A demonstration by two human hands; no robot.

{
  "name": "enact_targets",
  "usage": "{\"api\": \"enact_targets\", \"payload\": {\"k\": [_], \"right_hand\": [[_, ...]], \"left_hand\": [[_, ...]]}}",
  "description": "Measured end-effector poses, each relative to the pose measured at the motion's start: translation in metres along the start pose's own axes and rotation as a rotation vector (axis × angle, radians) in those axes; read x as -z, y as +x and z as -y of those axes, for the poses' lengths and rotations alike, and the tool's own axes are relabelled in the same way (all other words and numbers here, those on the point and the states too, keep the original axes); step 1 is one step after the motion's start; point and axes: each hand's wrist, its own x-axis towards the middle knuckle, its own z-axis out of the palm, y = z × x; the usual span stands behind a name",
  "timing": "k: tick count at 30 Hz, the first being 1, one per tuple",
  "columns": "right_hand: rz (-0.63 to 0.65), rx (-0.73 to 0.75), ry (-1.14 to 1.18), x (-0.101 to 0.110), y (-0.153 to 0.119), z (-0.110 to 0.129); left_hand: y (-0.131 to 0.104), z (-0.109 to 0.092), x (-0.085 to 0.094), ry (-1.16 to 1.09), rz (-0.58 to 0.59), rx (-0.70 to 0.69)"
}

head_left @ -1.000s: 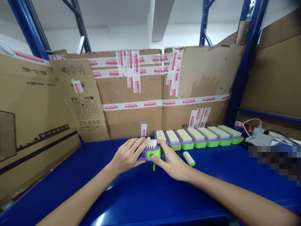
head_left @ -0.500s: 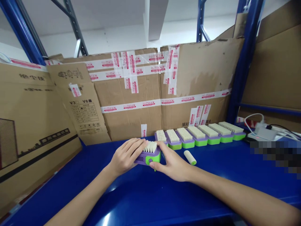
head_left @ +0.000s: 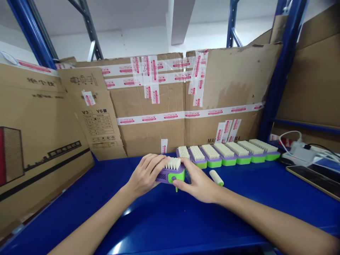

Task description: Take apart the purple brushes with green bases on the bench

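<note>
**Bristles up, between two hands**

We have a purple-and-green brush (head_left: 171, 175) above the middle of the shelf (head_left: 159, 219), nearer its back edge. Our left hand (head_left: 145, 175) curls its fingers over the bristles; our right hand (head_left: 199, 184) pinches the end, thumb by the round button (head_left: 173, 178), presumably to steady it. Seven similar brushes (head_left: 228, 162) line the back edge toward the right corner, bristles up, probably to spare them. Just in front lies a pale roller (head_left: 216, 177).

Behind, we read "V3" and "V6" on a cardboard panel (head_left: 99, 124), V6's box filled. Farther right, strips cover the middle of "MA…NA". The pink tape print (head_left: 148, 118) is too small for us.
</note>
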Motion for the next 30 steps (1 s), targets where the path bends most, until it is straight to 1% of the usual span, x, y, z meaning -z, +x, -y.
{"api": "enact_targets", "payload": {"k": [3,12,21,30], "right_hand": [[0.0,0.002,0.006,0.0005,-0.0004,-0.0003],[-0.006,0.041,0.043,0.0006,0.0006,0.0013],[-0.008,0.067,0.053,-0.0003,0.0001,-0.0005],[0.006,0.026,0.084,0.0019,0.0002,0.0039]], "left_hand": [[-0.0011,-0.0016,-0.0011,0.011,-0.008,0.016],[-0.0038,-0.0022,-0.0022,0.034,-0.013,0.007],[-0.0033,-0.0049,-0.0011,0.046,-0.078,0.026],[-0.0003,-0.0059,0.0,0.087,-0.076,0.015]]}}
